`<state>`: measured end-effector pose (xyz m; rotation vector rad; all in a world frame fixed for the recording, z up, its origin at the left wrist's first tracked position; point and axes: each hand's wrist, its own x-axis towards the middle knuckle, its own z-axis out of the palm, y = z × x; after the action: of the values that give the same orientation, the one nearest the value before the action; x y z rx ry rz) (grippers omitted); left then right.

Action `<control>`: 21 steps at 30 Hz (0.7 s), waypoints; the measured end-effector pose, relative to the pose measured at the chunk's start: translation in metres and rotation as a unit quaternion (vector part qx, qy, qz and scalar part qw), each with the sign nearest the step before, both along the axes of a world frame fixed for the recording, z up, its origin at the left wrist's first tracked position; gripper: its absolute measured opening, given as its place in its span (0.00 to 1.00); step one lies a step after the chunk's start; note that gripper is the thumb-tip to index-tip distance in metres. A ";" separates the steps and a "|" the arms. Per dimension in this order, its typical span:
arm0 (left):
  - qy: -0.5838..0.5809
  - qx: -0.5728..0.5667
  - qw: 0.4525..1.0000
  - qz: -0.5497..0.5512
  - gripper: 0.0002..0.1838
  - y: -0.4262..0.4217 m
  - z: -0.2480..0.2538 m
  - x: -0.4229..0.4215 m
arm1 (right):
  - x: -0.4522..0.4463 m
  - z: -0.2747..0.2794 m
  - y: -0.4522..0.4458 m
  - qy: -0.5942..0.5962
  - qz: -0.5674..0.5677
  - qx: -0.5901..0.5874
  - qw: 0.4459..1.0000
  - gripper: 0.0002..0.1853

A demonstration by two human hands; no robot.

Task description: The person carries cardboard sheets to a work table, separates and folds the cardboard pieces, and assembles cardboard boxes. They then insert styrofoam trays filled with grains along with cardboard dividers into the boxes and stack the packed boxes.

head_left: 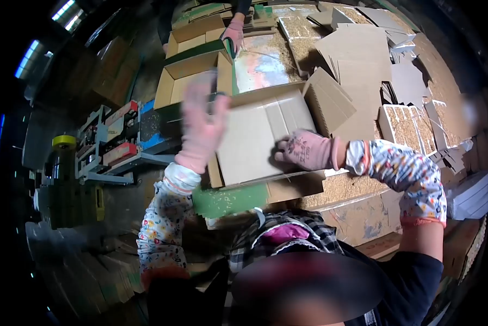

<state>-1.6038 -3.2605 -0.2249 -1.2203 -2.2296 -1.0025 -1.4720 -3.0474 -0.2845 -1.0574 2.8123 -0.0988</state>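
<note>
On my feed, the left hand (pixel 203 127) is raised and blurred over the left side of the open box (pixel 246 144), fingers extended and free. I see the right hand (pixel 308 150) inside that box, fingers curled, but I can't tell whether they grip anything; the box lies partly over a green board (pixel 233 201), near the wearer.
</note>
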 end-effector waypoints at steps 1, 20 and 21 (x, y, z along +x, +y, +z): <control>0.021 -0.154 0.987 -0.034 0.31 -0.001 -0.013 0.011 | -0.002 0.018 -0.005 -0.144 -0.037 -0.015 0.989 0.24; -0.479 -0.006 0.860 0.177 0.28 -0.022 -0.160 0.021 | -0.022 -0.052 0.077 -0.186 -0.456 -0.295 0.819 0.33; -0.442 -0.041 0.869 0.219 0.28 -0.019 -0.159 0.017 | -0.024 -0.059 0.063 -0.157 -0.449 -0.250 0.843 0.33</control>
<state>-1.5873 -3.2798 -0.3840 -0.1854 -3.0387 -1.4533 -1.4964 -2.9848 -0.3439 0.3292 2.7360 -1.0225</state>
